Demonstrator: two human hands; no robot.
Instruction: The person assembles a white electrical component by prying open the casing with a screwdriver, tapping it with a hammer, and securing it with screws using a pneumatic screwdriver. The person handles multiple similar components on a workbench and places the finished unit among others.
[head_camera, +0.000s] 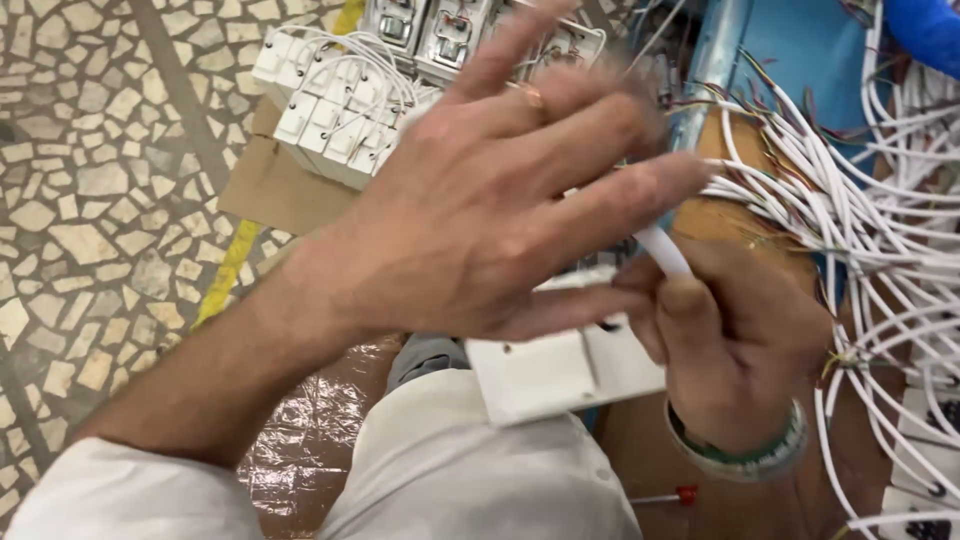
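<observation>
Fingers of right hand (735, 345) pinch smooth white cable (662, 250); left hand (480, 200) spread.

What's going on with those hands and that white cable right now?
Left hand open, fingers spread, hovering above. Right hand gripping white cable. White switch plate beneath. Tangle of white wires crowding the right.

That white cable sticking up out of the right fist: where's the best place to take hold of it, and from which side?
Probably take the white cable on the short bare stretch just above the right hand, coming from the upper left, where the left hand hovers open. That stretch is stiff and steadied; to the right, the loose white wires crowd in.
</observation>
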